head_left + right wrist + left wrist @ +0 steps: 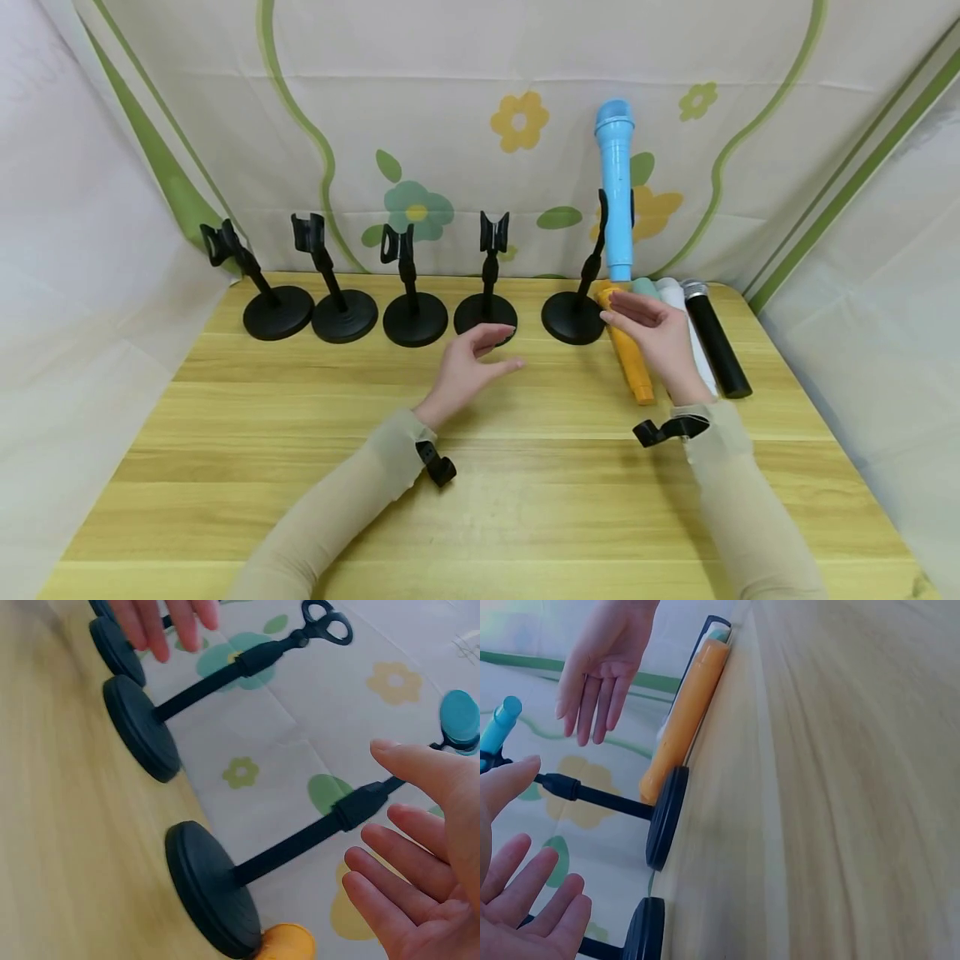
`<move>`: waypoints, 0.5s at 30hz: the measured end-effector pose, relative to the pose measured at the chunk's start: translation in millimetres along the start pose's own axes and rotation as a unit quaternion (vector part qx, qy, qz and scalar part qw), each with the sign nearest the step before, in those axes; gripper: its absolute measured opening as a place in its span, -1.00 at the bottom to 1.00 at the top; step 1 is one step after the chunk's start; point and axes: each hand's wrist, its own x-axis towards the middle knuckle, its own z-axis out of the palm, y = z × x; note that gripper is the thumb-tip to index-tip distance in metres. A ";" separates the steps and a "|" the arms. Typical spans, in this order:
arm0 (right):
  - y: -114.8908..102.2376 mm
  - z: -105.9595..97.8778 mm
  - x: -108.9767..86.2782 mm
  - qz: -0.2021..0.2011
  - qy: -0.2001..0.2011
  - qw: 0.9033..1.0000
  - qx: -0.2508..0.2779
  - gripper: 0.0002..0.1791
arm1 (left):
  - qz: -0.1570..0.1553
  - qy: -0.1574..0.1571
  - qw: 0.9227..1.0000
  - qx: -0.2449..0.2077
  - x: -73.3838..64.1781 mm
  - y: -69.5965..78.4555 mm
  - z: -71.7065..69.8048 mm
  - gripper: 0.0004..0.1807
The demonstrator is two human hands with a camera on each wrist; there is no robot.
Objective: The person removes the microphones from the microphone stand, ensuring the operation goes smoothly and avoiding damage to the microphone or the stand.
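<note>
In the head view a light blue microphone (617, 183) sits upright in the clip of the rightmost black stand (573, 318). My right hand (660, 337) is held beside that stand with relaxed fingers and nothing in them, over an orange microphone (632, 358) lying on the table. My left hand (468, 367), thumb and fingers spread apart, is in front of another black stand (486, 312) whose clip holds nothing. The left wrist view shows both palms free, with the orange microphone (690, 712) behind the stand's base. Seen from the right wrist, the fingers reach alongside the stand's pole (300, 840).
More black stands with vacant clips line the back left, among them one at the far left (277, 312). Right of the orange microphone lie a white microphone (701, 350), a mint one (645, 287) and a black one (716, 342). A patterned curtain (450, 100) hangs behind the table.
</note>
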 end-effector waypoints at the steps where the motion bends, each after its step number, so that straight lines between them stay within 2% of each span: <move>1: -1.3 -1.2 0.8 -0.002 0.004 1.000 -0.001 -0.44 | 0.001 -0.002 1.000 0.000 0.2 0.5 1.9 -0.46; 5: -7.7 -3.3 6.2 -0.012 0.016 1.000 -0.008 -0.47 | 0.005 -0.005 1.000 -0.003 4.0 2.2 9.3 -0.47; 15: -15.0 -0.1 33.1 0.020 0.036 0.999 -0.029 -0.44 | 0.013 -0.009 1.000 -0.009 28.8 11.2 26.2 -0.48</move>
